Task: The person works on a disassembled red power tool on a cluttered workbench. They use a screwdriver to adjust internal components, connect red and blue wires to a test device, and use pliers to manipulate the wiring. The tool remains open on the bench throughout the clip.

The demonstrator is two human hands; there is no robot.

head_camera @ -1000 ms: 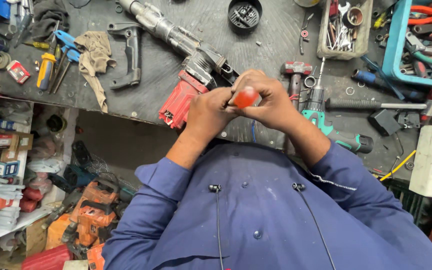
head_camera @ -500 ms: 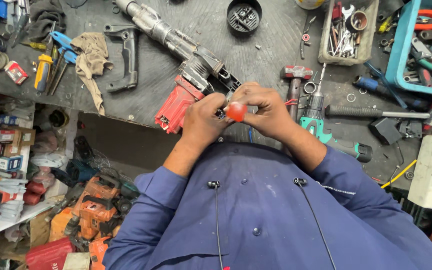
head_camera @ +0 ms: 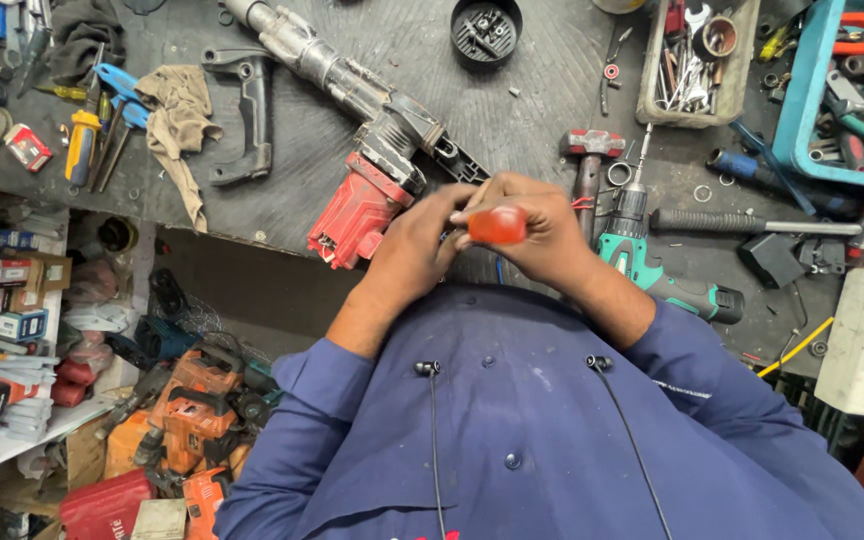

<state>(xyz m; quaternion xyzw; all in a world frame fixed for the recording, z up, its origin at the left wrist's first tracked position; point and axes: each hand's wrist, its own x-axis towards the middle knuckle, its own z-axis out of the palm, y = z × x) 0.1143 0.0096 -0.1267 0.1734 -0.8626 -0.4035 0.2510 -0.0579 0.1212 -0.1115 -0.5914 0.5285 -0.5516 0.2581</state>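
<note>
Right hand [head_camera: 542, 225]: wrapped around a red-handled screwdriver [head_camera: 497, 225]; knuckles up
Left hand [head_camera: 417, 240]: closed beside it, fingers meeting the handle
Red rotary hammer [head_camera: 362, 205]: just left of the hands
Green drill [head_camera: 652, 270]: just right

We saw a dark workbench [head_camera: 512, 95] w/ a red demolition hammer [head_camera: 362, 200], teal drill [head_camera: 652, 265], beige rag [head_camera: 180, 120], black handle [head_camera: 249, 115], mallet [head_camera: 592, 160] & parts tray [head_camera: 697, 60] on it
</note>
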